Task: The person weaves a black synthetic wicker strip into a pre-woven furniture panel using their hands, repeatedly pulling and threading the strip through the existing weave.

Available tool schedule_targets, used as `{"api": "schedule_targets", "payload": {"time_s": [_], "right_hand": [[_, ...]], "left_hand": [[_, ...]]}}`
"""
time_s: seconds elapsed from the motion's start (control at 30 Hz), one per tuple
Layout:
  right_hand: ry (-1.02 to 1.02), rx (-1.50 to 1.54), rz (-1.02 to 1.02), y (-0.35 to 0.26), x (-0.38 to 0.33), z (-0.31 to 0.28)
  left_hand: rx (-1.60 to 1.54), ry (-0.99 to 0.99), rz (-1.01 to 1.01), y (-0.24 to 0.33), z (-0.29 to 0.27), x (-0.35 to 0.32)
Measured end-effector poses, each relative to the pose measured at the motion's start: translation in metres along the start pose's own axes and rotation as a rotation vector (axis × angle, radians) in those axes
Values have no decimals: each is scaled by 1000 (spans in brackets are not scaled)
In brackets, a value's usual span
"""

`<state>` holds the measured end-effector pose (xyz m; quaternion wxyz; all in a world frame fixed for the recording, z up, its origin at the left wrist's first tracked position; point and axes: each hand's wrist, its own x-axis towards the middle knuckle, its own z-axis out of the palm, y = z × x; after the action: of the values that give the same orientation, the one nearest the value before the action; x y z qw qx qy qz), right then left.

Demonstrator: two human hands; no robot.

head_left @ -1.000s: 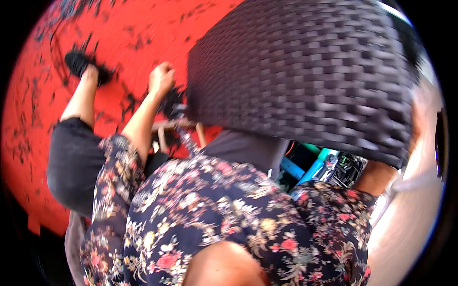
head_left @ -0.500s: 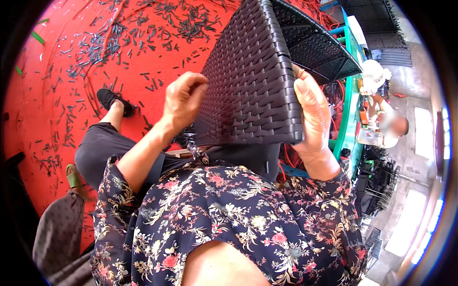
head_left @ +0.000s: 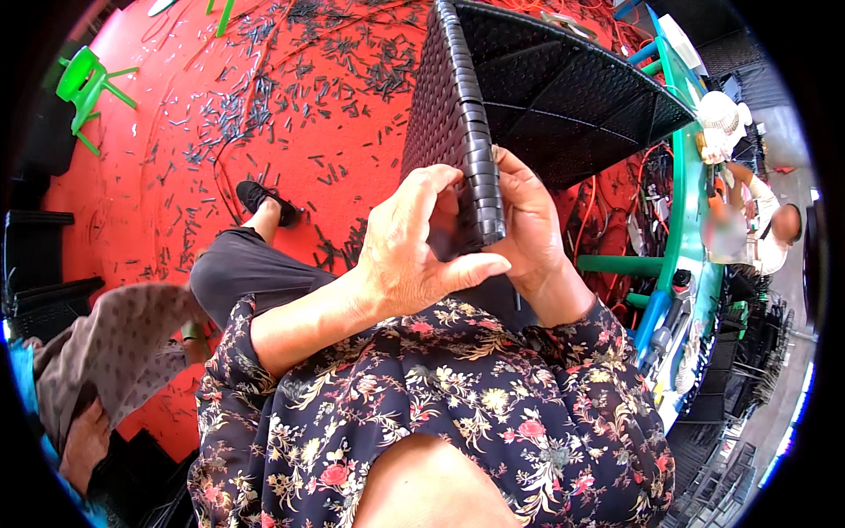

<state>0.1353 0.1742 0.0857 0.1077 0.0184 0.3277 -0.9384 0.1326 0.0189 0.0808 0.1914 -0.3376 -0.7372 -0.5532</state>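
Observation:
Upright before me is a black woven piece of plastic rattan (head_left: 473,132), its wrapped edge toward me. It has a woven outer face and a hollow, ribbed inside (head_left: 546,97). My left hand (head_left: 400,242) lies along the left side near the lower corner, fingers against the weave and thumb stretched out apart below the corner. From the inner side my right hand (head_left: 531,231) grips the edge, fingertips at the wrapped band. Part of the left fingers is in shadow, and the piece hides where the right palm ends.
Black strip scraps (head_left: 317,70) litter the red floor (head_left: 343,167). A green chair (head_left: 88,84) stands far left. At the right runs a green-framed table (head_left: 682,202) with tools; a person (head_left: 775,233) is beyond it. Another person's hand (head_left: 85,444) shows lower left.
The woven piece has turned so its edge faces me and more of its inside shows. My left hand has moved right and spread its thumb. The view has shifted.

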Motion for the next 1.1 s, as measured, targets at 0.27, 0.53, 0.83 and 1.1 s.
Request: {"api": "schedule_targets", "payload": {"time_s": [0.27,0.53,0.83,1.1], "right_hand": [[-175,61,93,20,7,-16],[-63,-37,133,47,2,-7],[-59,-89,138,69,-3,-5],[-70,-23,131,78,0,-14]], "left_hand": [[26,-32,-31,0,-6,-23],[-785,-87,-1011,-4,-37,-10],[-354,-443,-977,-13,-57,5],[-573,-364,-931,-26,-57,-6]]}}
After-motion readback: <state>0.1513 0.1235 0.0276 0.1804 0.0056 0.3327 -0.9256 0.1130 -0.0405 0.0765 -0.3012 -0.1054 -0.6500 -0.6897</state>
